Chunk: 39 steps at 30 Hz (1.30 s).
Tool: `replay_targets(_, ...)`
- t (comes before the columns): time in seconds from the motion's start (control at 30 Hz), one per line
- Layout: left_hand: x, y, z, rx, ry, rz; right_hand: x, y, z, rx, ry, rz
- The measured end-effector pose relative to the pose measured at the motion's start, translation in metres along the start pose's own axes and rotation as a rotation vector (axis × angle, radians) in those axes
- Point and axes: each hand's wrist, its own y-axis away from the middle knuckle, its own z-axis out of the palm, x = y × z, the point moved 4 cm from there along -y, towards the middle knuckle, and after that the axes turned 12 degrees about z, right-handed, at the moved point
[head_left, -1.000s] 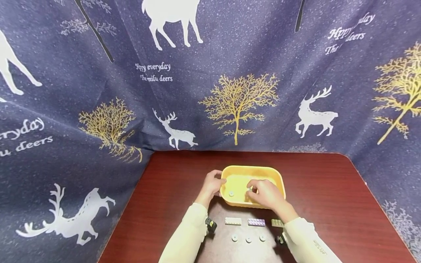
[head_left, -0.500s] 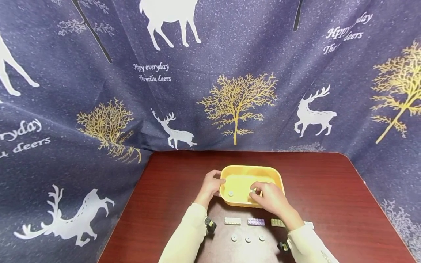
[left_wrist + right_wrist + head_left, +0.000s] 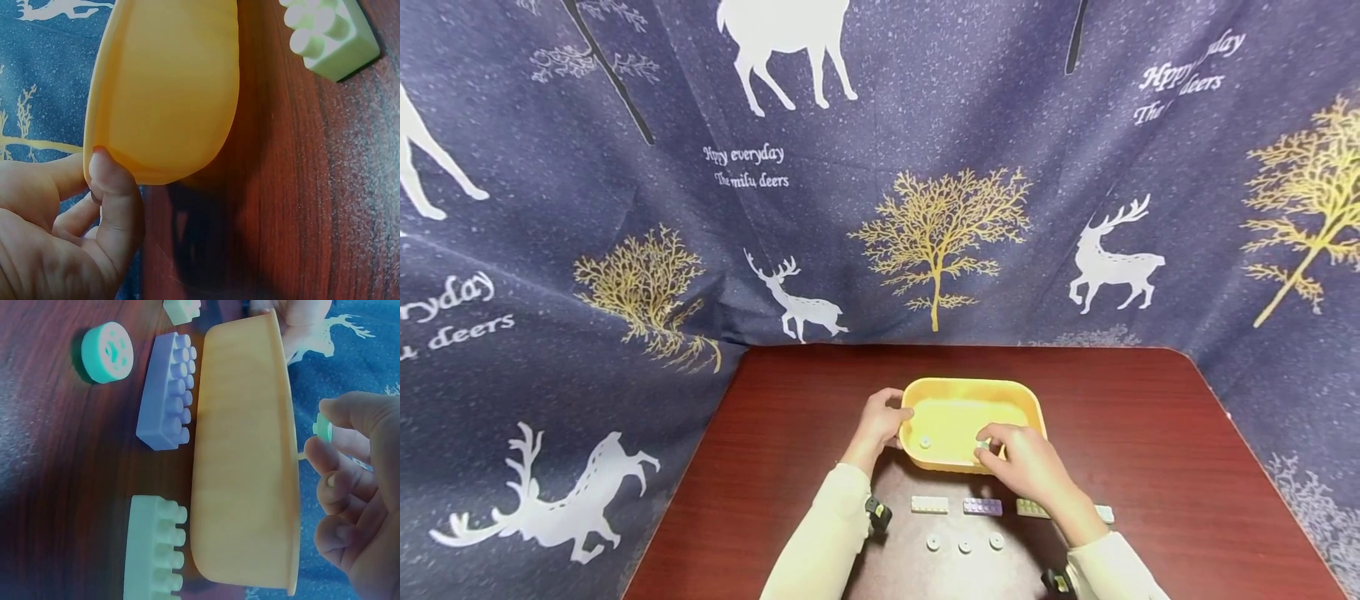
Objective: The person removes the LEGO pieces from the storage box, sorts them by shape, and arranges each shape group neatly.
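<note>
My left hand (image 3: pixel 880 425) pinches the left end of a yellow plastic basin (image 3: pixel 973 385), thumb inside the rim and fingers outside, as the left wrist view also shows. A toy wheel (image 3: pixel 926 442) lies on the basin's floor at the left. My right hand (image 3: pixel 1026 462) is over the basin's near right part. Between its thumb and forefinger it pinches a small pale green toy wheel (image 3: pixel 324 427), mostly hidden by the fingers in the head view. In the right wrist view the held wheel is above the basin's rim.
In front of the basin runs a row of toy bricks: white (image 3: pixel 929 505), purple (image 3: pixel 982 507), pale green (image 3: pixel 1032 508), and a whitish one (image 3: pixel 1104 514) partly behind my right forearm. Three toy wheels (image 3: pixel 965 547) lie nearer me. A patterned cloth (image 3: pixel 940 250) hangs behind the table.
My right hand has moved right and towards me inside the basin's outline, keeping the small wheel pinched. The whitish brick beside my right forearm has come into view. The left hand stays put.
</note>
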Motion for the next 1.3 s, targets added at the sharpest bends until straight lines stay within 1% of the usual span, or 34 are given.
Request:
replay_targets(0.37, 0.001, -0.001, -0.001, 0.003, -0.029, -0.003, 0.005, 0.015, -0.009, 0.001, -0.003, 0.015)
replay_targets(0.6, 0.001, -0.001, -0.001, -0.001, -0.016, -0.004, 0.008, 0.026, -0.013, 0.022, -0.013, 0.004)
replay_targets(0.93, 0.001, 0.0, -0.001, 0.005, -0.021, -0.002, 0.016, 0.043, -0.008, 0.018, -0.012, 0.02)
replay_targets(1.3, -0.001, 0.002, 0.002, 0.007, -0.008, -0.014, 0.028, 0.064, -0.006, 0.003, 0.015, 0.061)
